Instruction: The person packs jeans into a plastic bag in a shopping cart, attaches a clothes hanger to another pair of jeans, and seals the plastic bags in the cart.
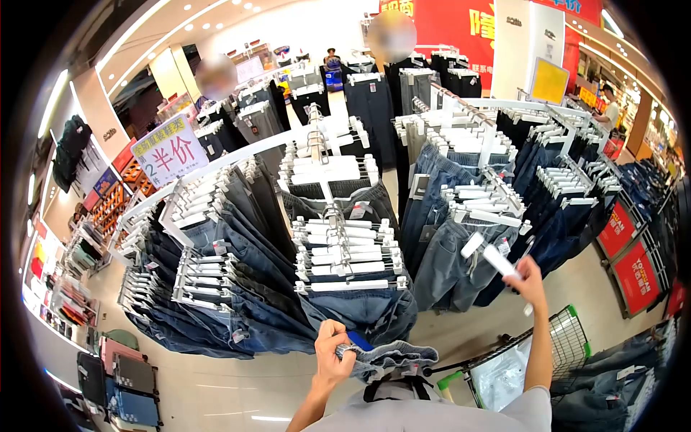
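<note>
My left hand [334, 353] is closed on the elasticated waistband of a pair of grey-blue jeans [396, 356], held low in front of my chest. Just beyond it, more jeans [353, 306] hang from white clip hangers [350, 285] on the central rack. On the right, my raised right hand [527, 281] pinches a white tag or hanger piece [502, 262]. Faded jeans [457, 252] hang on the rack close to that piece. Whether the white piece is attached to anything is unclear.
A wire shopping cart [568, 338] with a clear plastic bag [502, 378] stands at the lower right. Jeans racks curve left and right. A half-price sign [170, 153] tops the left rack. Suitcases [135, 374] stand lower left. A person [610, 108] is far right.
</note>
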The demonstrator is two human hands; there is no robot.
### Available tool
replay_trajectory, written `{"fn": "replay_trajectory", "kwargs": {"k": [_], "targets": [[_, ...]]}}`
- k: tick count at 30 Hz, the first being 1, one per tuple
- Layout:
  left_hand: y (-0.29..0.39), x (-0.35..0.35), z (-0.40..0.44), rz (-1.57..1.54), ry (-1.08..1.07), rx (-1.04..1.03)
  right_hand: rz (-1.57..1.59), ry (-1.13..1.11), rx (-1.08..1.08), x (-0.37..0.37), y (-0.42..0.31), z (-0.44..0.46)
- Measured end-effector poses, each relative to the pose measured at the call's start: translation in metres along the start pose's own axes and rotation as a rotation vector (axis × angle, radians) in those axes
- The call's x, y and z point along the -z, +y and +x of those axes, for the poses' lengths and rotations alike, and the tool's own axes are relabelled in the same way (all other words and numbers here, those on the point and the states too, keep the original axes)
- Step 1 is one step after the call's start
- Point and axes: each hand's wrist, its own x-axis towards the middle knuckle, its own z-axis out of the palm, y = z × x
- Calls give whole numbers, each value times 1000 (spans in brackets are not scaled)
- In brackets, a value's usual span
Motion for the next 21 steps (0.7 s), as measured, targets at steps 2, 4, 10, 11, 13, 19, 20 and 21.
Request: {"fn": "replay_trajectory", "kwargs": {"k": [2, 4, 10, 11, 13, 19, 20, 21], "targets": [[-4, 0, -7, -84, -103, 113, -34, -47, -86, -27, -29, -42], [-6, -2, -14, -87, -254, 249, -53, -87, -75, -59, -53, -75], [34, -15, 20, -260, -227, 312, -276, -55, 37, -139, -136, -143], [40, -12, 23, -317, -236, 443, -251, -22, 42, -147, -140, -153], [27, -13, 18, -275, -275, 449, -203, 42, 106, -161, -149, -171], [36, -1, 12, -462, -501, 272, -166, 111, 45, -173, -164, -209], [43, 3, 9, -459, -468, 276, -169, 102, 27, -173, -167, -213], [46, 4, 3, -459, -461, 287, -171, 90, 22, -175, -170, -216]]}}
